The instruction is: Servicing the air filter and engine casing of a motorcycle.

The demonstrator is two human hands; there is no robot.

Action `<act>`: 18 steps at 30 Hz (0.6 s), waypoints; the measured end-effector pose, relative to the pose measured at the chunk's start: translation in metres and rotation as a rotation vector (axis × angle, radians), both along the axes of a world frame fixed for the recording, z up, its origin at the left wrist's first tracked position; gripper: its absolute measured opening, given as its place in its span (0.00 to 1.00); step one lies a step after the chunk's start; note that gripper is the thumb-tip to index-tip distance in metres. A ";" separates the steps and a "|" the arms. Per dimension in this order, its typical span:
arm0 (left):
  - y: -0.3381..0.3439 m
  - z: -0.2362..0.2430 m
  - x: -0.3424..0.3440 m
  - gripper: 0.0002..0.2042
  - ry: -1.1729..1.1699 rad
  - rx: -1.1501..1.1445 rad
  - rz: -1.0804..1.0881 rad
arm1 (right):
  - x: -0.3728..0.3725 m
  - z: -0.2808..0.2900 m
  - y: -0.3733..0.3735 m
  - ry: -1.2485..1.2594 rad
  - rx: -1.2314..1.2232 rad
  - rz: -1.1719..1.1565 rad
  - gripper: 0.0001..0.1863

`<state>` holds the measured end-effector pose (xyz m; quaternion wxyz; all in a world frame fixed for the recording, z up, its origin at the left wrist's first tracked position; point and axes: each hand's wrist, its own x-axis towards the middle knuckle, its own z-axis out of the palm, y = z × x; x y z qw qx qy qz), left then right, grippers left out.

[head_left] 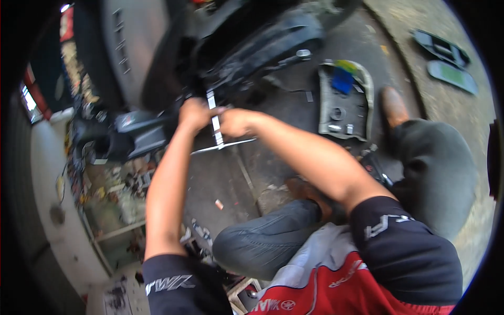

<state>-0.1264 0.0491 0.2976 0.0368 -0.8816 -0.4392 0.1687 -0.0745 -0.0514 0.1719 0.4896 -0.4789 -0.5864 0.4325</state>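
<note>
Reaches forward with both arms to a T-shaped metal bar point(218, 137), just in front of the dark machine point(262, 47) and over the floor point(205, 184). Runs lengthwise away from the body, with the far end tipped slightly left and close to the machine's shadowed side. At the near end, the crossbar point(239, 142), lying crosswise and jutting out both ways.

Along the shaft's left side, touching or nearly so, the left hand point(194, 114), nearer the far end; along its right side, a little closer to the crossbar, the right hand point(235, 123). Each grip curled in, with no wide opening visible; cannot tell, through the blur, whether closed around the shaft or merely pressed to it from either side. Across the shaft, a fingertip, hard to assign to one hand.

Off to the right, well apart from both hands, a pale-rimmed tray point(321, 100) with a blue item point(344, 80) and small metal parts point(336, 114) inside. Farther right, two slipper-shaped things point(452, 77). Nearer the body, a small pale scrap point(219, 204) on the floor.
</note>
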 end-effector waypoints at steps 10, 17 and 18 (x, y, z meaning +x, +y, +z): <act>0.004 -0.007 -0.002 0.15 -0.175 -0.259 0.206 | 0.008 0.010 -0.015 0.767 -0.230 0.101 0.08; -0.008 -0.006 -0.001 0.11 -0.360 -0.578 0.310 | 0.018 0.012 -0.016 0.659 -0.254 0.080 0.09; -0.007 -0.006 0.000 0.10 -0.309 -0.468 0.266 | 0.019 0.012 -0.018 0.655 -0.249 0.092 0.10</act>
